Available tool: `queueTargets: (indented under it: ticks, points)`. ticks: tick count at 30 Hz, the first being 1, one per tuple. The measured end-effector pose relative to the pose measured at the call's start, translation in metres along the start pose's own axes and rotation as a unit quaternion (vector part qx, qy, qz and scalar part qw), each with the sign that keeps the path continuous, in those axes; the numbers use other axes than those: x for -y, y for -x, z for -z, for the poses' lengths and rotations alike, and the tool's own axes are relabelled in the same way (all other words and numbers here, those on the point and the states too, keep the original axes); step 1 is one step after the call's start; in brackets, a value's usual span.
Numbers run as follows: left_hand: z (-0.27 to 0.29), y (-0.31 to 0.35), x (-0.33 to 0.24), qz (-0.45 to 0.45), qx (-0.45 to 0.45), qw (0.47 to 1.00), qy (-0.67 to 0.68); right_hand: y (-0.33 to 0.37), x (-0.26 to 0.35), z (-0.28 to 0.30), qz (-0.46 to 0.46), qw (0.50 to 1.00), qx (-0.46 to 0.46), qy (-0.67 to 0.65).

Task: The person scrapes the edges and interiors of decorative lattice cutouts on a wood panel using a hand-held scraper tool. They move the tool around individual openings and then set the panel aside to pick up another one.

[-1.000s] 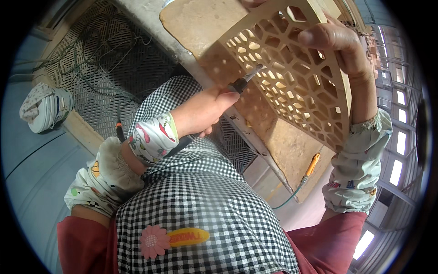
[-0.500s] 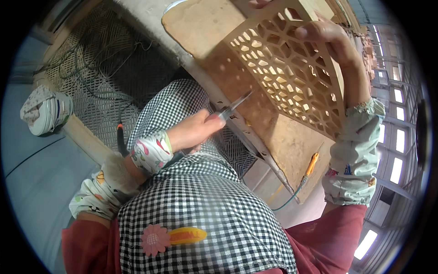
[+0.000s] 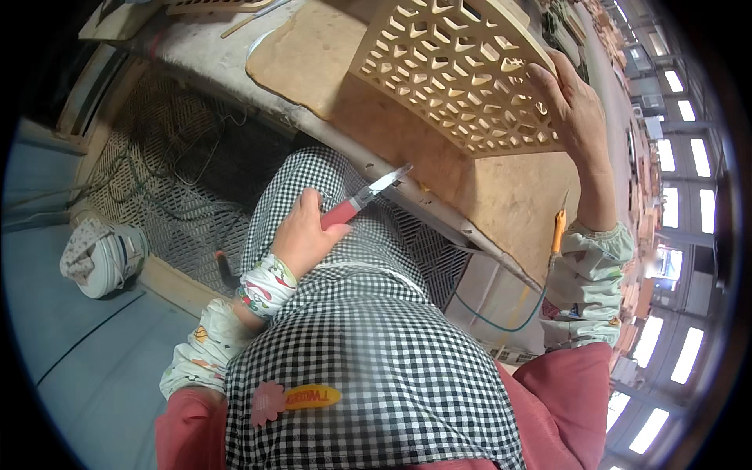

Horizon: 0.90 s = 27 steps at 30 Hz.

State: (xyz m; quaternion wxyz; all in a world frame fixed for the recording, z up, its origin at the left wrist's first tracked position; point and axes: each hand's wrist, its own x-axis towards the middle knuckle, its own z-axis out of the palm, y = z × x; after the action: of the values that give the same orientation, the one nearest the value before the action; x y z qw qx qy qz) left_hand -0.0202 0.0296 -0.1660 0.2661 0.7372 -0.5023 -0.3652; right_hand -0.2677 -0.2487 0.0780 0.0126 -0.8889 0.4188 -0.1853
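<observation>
My left hand (image 3: 301,241) is wrapped around the red handle of a knife (image 3: 342,211), its pale metal blade pointing up and to the right over the bench's front edge. With my right hand (image 3: 578,102) I grip the right edge of a tan openwork panel (image 3: 462,88), thumb on its face and fingers mostly behind. The panel is cut through with a geometric lattice and stands tilted, its lower edge on or just above a brown board (image 3: 501,188). Blade and panel are apart.
An orange-handled pointed tool (image 3: 559,231) with a green cable (image 3: 501,327) lies at the board's right end. A thin stick (image 3: 249,22) rests on the bench at far left. On the left stand a white bucket (image 3: 106,262) with cloth and a slatted mat (image 3: 176,196) with cords.
The knife and my left hand have drawn back toward me, turning the red handle into view. The panel has shifted left and now shows its latticed face more squarely.
</observation>
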Motion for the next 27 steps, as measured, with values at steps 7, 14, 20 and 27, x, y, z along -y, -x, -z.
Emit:
queueTargets:
  ticks: [7, 14, 20, 27]
  points:
    - [-0.007, 0.007, 0.012, -0.086, -0.069, 0.989, -0.099, 0.027, -0.013, -0.027, 0.032, 0.978, -0.153, 0.134]
    - [-0.003, -0.011, 0.017, -0.087, -0.017, 0.994, -0.068, 0.035, -0.012, -0.027, 0.015, 0.977, -0.162, 0.140]
    - [0.067, 0.000, -0.003, 0.059, 0.307, 0.771, 0.555, 0.031, -0.002, -0.023, 0.037, 0.970, -0.192, 0.144]
    - [0.102, 0.029, -0.007, 0.099, 0.331, 0.710, 0.614, 0.027, -0.002, -0.018, 0.049, 0.966, -0.232, 0.102]
